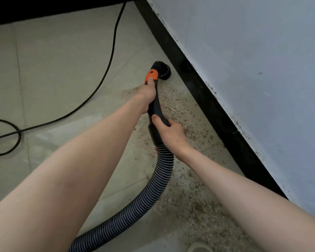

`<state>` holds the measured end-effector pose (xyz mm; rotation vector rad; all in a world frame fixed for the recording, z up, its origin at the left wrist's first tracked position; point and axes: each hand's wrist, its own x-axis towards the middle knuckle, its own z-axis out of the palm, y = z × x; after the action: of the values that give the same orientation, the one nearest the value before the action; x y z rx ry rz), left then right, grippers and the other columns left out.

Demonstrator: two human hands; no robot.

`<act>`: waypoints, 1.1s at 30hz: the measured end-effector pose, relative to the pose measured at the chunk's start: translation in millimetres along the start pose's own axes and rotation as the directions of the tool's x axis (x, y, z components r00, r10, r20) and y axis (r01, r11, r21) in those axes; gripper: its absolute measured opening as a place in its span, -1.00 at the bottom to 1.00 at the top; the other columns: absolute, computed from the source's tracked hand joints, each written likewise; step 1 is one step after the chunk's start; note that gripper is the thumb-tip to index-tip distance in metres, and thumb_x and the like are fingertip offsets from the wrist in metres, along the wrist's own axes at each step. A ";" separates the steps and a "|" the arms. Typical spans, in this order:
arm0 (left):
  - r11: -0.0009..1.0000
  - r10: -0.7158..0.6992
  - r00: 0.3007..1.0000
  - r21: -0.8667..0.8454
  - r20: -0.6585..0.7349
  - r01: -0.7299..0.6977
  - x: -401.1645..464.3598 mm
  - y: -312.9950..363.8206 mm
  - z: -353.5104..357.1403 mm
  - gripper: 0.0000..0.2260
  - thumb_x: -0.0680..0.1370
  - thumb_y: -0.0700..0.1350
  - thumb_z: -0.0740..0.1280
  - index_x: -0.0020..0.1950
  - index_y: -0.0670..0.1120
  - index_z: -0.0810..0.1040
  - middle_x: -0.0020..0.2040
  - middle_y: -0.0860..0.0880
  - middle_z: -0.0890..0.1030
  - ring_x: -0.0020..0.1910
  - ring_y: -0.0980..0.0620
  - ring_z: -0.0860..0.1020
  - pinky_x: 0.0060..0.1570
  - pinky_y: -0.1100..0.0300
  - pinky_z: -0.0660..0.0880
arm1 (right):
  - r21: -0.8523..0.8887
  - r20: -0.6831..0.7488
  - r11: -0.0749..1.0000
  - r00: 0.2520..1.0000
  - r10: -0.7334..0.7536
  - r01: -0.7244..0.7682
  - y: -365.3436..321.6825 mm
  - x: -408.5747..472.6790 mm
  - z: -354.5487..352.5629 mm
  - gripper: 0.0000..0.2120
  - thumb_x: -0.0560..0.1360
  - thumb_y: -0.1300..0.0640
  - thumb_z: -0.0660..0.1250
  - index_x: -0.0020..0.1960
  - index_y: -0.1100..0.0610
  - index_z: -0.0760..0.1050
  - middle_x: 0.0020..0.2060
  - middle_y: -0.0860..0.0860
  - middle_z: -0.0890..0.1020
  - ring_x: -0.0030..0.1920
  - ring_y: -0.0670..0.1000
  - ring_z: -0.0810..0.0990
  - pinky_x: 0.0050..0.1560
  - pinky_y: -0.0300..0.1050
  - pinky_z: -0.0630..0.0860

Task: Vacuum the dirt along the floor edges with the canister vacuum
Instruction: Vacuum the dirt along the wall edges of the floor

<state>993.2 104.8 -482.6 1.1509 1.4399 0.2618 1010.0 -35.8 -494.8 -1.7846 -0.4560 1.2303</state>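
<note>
Head | power cord (105, 70) left of nozzle (162, 70) | baseboard (198, 88) right

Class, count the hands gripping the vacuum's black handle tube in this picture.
2. The left hand grips it near the orange collar; the right hand grips lower, just above the ribbed hose.
</note>
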 end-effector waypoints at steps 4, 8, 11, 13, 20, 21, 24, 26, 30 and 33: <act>0.999 0.016 0.998 -0.033 0.056 -0.014 3.2 6.9 7.3 -0.42 0.63 0.21 -0.02 0.35 -0.24 0.39 0.25 -0.22 0.52 0.18 -0.18 0.52 0.22 -0.03 0.47 | 0.000 -0.026 1.000 1.000 -0.014 0.014 -3.8 4.0 -7.7 -0.65 0.49 -0.18 0.35 -0.13 0.12 0.51 -0.30 0.11 0.60 -0.50 0.03 0.60 -0.49 -0.16 0.52; 0.995 0.032 0.999 -0.099 0.045 -0.027 15.3 16.8 2.4 -0.41 0.62 0.21 0.00 0.33 -0.26 0.41 0.22 -0.22 0.54 0.11 -0.17 0.55 0.21 -0.03 0.48 | -0.084 -0.014 0.995 0.999 -0.052 0.050 -18.4 17.9 -5.8 -0.64 0.47 -0.23 0.33 -0.17 0.08 0.52 -0.27 0.12 0.64 -0.32 0.15 0.67 -0.24 0.16 0.66; 0.993 0.051 0.998 -0.112 0.038 -0.046 31.6 21.9 2.8 -0.44 0.62 0.21 0.05 0.31 -0.26 0.41 0.09 -0.20 0.56 0.04 -0.16 0.56 0.14 0.01 0.52 | -0.092 -0.011 0.994 0.998 -0.058 0.056 -28.9 33.1 -7.1 -0.66 0.48 -0.22 0.34 -0.17 0.08 0.53 -0.23 0.11 0.64 -0.28 0.15 0.67 -0.20 0.16 0.66; 0.994 0.077 0.997 -0.073 0.018 -0.075 42.8 26.3 6.7 -0.47 0.62 0.18 0.07 0.28 -0.25 0.42 0.03 -0.15 0.52 -0.02 -0.13 0.53 0.06 0.06 0.51 | -0.103 -0.031 0.993 0.998 -0.061 0.057 -33.6 47.6 -8.6 -0.65 0.48 -0.21 0.35 -0.19 0.08 0.53 -0.25 0.09 0.64 -0.26 0.15 0.67 -0.16 0.17 0.67; 0.990 0.125 0.990 -0.055 -0.063 -0.129 94.8 47.8 -3.5 -0.46 0.63 0.17 0.07 0.27 -0.29 0.43 0.18 -0.26 0.56 0.13 -0.22 0.56 0.17 -0.06 0.51 | -0.154 0.005 0.984 0.996 -0.093 0.093 -52.8 104.8 7.1 -0.64 0.47 -0.22 0.35 -0.09 0.09 0.56 -0.13 0.08 0.67 -0.13 0.10 0.67 -0.04 0.07 0.63; 0.989 0.131 0.988 -0.061 -0.078 -0.136 101.7 50.7 -6.6 -0.46 0.63 0.16 0.07 0.27 -0.30 0.42 0.19 -0.28 0.55 0.14 -0.24 0.56 0.17 -0.09 0.51 | -0.156 0.013 0.983 0.995 -0.097 0.098 -56.2 111.8 11.1 -0.64 0.47 -0.22 0.35 -0.10 0.10 0.56 -0.14 0.09 0.67 -0.14 0.13 0.67 -0.05 0.09 0.64; 0.983 0.158 0.982 -0.074 -0.105 -0.166 118.4 55.3 -12.7 -0.51 0.63 0.15 0.10 0.16 -0.30 0.42 0.07 -0.26 0.58 0.05 -0.22 0.59 0.12 -0.07 0.54 | -0.165 0.029 0.981 0.995 -0.097 0.100 -63.0 124.9 21.6 -0.63 0.47 -0.22 0.34 -0.14 0.11 0.53 -0.14 0.14 0.66 -0.13 0.20 0.67 -0.03 0.22 0.63; 0.981 0.157 0.985 -0.104 -0.073 -0.164 121.4 55.1 -14.7 -0.59 0.63 0.13 0.11 -0.02 -0.24 0.41 -0.15 -0.18 0.56 -0.18 -0.17 0.58 0.01 -0.02 0.57 | -0.183 0.023 0.980 0.996 -0.081 0.084 -62.4 126.9 25.0 -0.63 0.48 -0.23 0.32 -0.16 0.09 0.52 -0.11 0.15 0.66 -0.09 0.21 0.66 0.00 0.20 0.62; 0.983 0.160 0.987 -0.093 0.020 -0.157 111.2 45.2 -12.0 -0.56 0.63 0.14 0.09 0.13 -0.25 0.42 -0.08 -0.17 0.51 -0.13 -0.12 0.52 0.11 -0.05 0.54 | -0.140 -0.015 0.990 1.000 -0.021 0.019 -49.0 115.6 24.7 -0.51 0.48 -0.28 0.28 0.06 0.15 0.54 0.00 0.20 0.64 -0.01 0.26 0.64 0.06 0.23 0.60; 0.986 0.162 0.986 -0.050 0.045 -0.160 95.1 34.1 -9.3 -0.50 0.63 0.16 0.08 0.24 -0.28 0.40 -0.02 -0.19 0.51 -0.08 -0.13 0.51 0.11 -0.05 0.52 | -0.156 -0.041 0.988 0.999 -0.025 0.018 -37.0 96.3 22.9 -0.51 0.47 -0.29 0.26 0.03 0.14 0.55 -0.07 0.15 0.64 -0.06 0.23 0.65 0.02 0.22 0.61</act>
<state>1021.1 196.8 -515.0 1.2297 1.2937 0.3754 1038.6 62.7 -519.7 -1.9289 -0.5587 1.1661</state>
